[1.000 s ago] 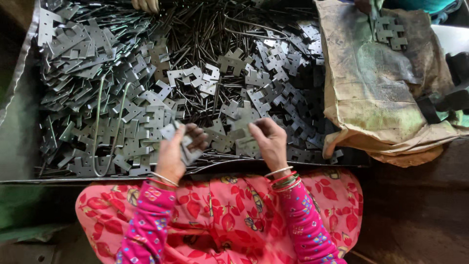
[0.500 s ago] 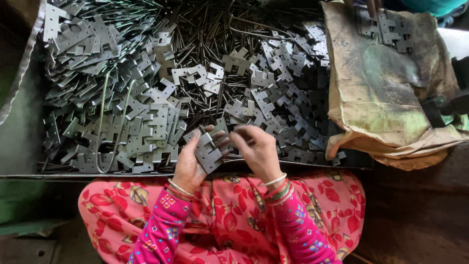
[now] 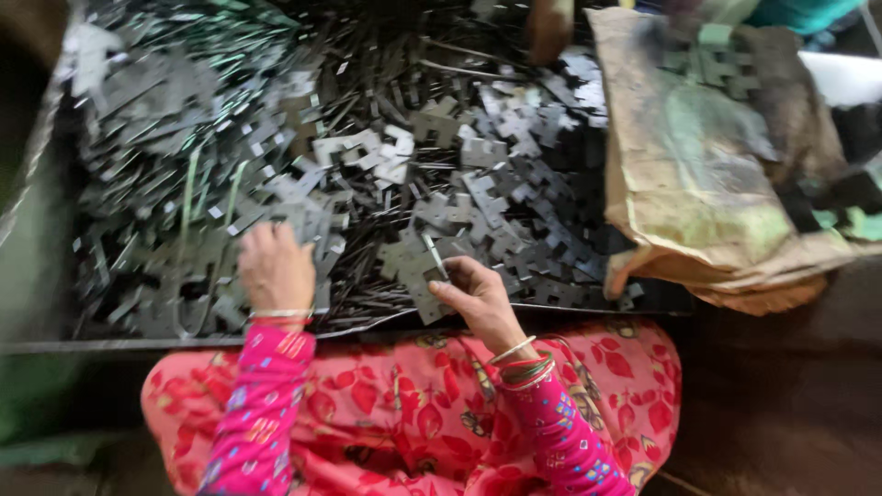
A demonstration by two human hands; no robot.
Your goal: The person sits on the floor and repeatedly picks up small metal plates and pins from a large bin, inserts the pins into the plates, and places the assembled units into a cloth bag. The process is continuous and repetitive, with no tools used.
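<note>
Head view, looking straight down. Big heap of grey stamped metal plates fills a shallow tray, spreading from the far left to the centre; thin dark rods are mixed in toward the far middle. Picture is motion-blurred, so single pieces on the left are hard to make out.

Right of the heap: a worn brown sack, crumpled, with a few more notched plates lying on its far top. Its near edge overhangs the tray's right end.

Near side: lap in red floral cloth, pink patterned sleeves coming up from it.

Left hand, bangle at the wrist, lies palm-down on the plates at the near left of the heap, fingers curled into the pile; cannot tell whether it grips any one piece.

Right hand, bangles at the wrist, sits at the near centre, thumb and fingers pinching a notched plate with a thin light rod lying against it, just above the tray's near edge.
</note>
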